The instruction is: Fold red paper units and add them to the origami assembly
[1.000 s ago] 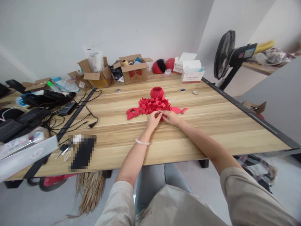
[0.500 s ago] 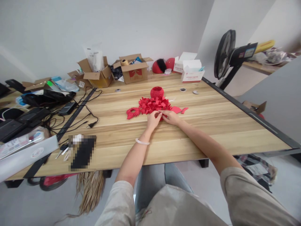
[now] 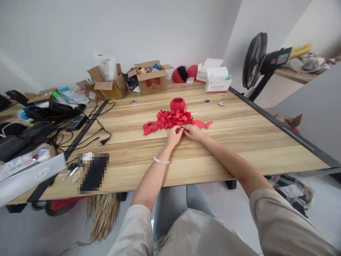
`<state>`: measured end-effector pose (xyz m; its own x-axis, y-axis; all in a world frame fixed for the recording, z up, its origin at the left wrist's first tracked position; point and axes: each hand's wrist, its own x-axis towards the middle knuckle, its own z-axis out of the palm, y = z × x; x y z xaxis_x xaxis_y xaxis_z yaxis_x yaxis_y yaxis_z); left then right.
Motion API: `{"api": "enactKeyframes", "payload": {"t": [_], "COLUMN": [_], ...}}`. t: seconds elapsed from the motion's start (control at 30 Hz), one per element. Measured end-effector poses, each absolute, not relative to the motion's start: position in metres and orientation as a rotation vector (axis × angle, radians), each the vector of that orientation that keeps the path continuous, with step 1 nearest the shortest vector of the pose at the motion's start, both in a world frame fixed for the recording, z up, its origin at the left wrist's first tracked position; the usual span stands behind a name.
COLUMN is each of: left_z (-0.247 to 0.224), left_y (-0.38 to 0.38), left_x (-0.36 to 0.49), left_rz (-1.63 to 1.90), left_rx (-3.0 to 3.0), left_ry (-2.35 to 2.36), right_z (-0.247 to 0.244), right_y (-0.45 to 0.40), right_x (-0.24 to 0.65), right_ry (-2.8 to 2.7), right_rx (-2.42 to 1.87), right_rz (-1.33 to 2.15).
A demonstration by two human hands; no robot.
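Note:
My left hand (image 3: 173, 136) and my right hand (image 3: 194, 133) meet at the near edge of a heap of red folded paper pieces (image 3: 173, 119). Both have their fingers pinched together, closed on a red folded paper piece (image 3: 182, 133) that is mostly hidden behind them. Behind the heap stands a round red vessel (image 3: 178, 106) built from folded paper, its top open. To the left lies a spiky red paper ring (image 3: 147, 130). Flat red paper (image 3: 199, 124) and a curved red strip (image 3: 209, 124) lie right of my right hand.
Open cardboard boxes (image 3: 153, 84) and white sticky-note boxes (image 3: 218, 85) line the back of the wooden table (image 3: 247, 142). Black cables with a plug (image 3: 104, 141) run along the left. A black fan (image 3: 255, 60) stands past the right edge. A roll of tape (image 3: 207, 101) lies farther back.
Almost nothing differs. Both hands stay pinched together at the same place, with only a slight shift of the fingers.

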<state>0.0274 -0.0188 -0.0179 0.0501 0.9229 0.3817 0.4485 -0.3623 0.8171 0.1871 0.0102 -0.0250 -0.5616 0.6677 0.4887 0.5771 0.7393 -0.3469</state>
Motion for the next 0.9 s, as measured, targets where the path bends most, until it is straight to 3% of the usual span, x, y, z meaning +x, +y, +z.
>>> {"api": "enactKeyframes", "payload": {"t": [0.9], "left_z": [-0.0184], "left_y": [-0.0189], "left_x": [0.0271], "left_rz": [1.236], "left_rx": [1.923], "left_ry": [1.390], "right_z": [-0.0229], "right_y": [0.0112], "right_x": [0.1863], "right_ry": [-2.384], "right_rx": [-0.963], "right_rz": [0.179]}}
